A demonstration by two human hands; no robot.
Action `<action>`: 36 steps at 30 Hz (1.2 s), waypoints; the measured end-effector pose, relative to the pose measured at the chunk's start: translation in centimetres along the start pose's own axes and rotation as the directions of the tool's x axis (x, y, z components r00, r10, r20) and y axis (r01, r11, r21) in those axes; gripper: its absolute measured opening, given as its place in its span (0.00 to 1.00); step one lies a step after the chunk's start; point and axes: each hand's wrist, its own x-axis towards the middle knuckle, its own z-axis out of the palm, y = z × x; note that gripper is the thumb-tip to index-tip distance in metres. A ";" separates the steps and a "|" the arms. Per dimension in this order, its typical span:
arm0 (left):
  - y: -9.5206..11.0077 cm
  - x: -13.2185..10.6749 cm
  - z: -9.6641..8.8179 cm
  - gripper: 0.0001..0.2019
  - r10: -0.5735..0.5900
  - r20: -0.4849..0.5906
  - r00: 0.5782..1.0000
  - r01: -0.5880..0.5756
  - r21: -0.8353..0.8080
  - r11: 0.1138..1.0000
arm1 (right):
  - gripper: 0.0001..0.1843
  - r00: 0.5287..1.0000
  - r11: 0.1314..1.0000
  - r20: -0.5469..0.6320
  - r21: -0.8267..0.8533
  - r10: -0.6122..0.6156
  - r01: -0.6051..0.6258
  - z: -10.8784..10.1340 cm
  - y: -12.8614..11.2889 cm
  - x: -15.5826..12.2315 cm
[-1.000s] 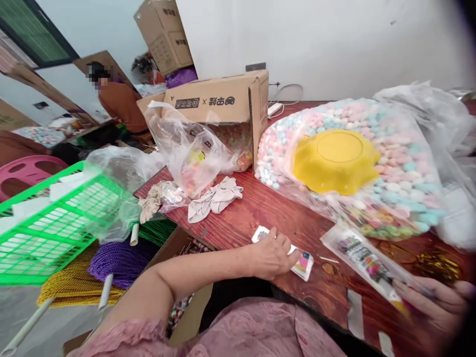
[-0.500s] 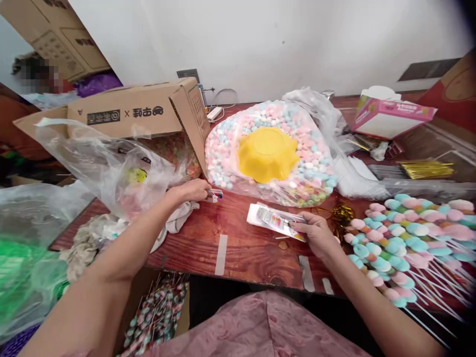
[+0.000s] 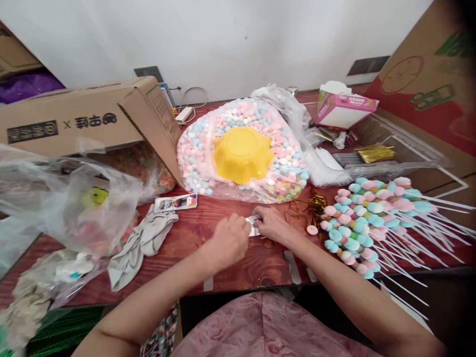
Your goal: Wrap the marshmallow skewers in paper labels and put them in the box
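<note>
Low over the middle of the table, my two hands meet at a small white and silver plastic packet [image 3: 255, 227]. My left hand [image 3: 229, 240] is closed at the packet's left end, its fingertips mostly hidden. The packet's right end is pinched by my right hand [image 3: 274, 224]. A similar flat printed packet [image 3: 176, 202] lies to the left, at the top of a crumpled grey cloth [image 3: 143, 245]. Right of my right hand are a single pink marshmallow [image 3: 312, 229] and a bundle of gold twist ties [image 3: 317, 204].
Behind my hands, a yellow scalloped bowl [image 3: 243, 153] sits upside down on a big bag of marshmallows [image 3: 193, 158]. Marshmallow skewers [image 3: 366, 223] are piled at right, sticks pointing outward. A cardboard box [image 3: 74, 119] and clear plastic bags [image 3: 111, 198] crowd the left.
My left hand has moved right from the cloth to meet my right hand at the packet. A printed packet now lies by the cloth. The view has turned right.
</note>
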 end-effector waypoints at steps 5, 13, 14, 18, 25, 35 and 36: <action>6.0 2.5 3.6 0.13 -0.065 -0.065 0.996 0.074 0.146 0.986 | 0.23 0.999 0.986 -0.035 -0.168 -0.030 0.024 -0.9 0.1 -2.3; 3.4 2.9 5.8 0.11 -0.011 -0.281 0.960 0.037 0.087 0.996 | 0.15 0.891 0.961 -0.388 -0.226 -0.237 0.157 -3.7 6.5 -11.1; 2.9 2.8 6.1 0.11 -0.005 -0.326 0.945 0.019 0.040 0.999 | 0.14 0.845 0.962 -0.478 -0.233 -0.240 0.142 -4.4 7.7 -11.9; 1.6 2.3 7.2 0.11 -0.078 -0.510 0.857 -0.043 -0.222 0.974 | 0.13 0.704 0.908 -0.694 -0.378 -0.150 -0.180 -8.1 12.2 -14.2; 3.3 1.7 5.7 0.13 -0.278 -0.388 0.879 0.082 -0.450 0.889 | 0.14 0.804 0.750 -0.580 -0.472 0.132 -0.464 -10.3 15.5 -17.0; 3.2 1.0 6.3 0.09 -0.241 -0.393 0.887 0.110 -0.327 0.938 | 0.17 0.695 0.868 -0.595 0.009 0.403 -0.496 -10.0 18.0 -18.2; 3.2 0.7 6.4 0.09 -0.221 -0.377 0.900 0.102 -0.310 0.945 | 0.17 0.649 0.892 -0.657 0.079 0.383 -0.446 -9.9 18.5 -18.6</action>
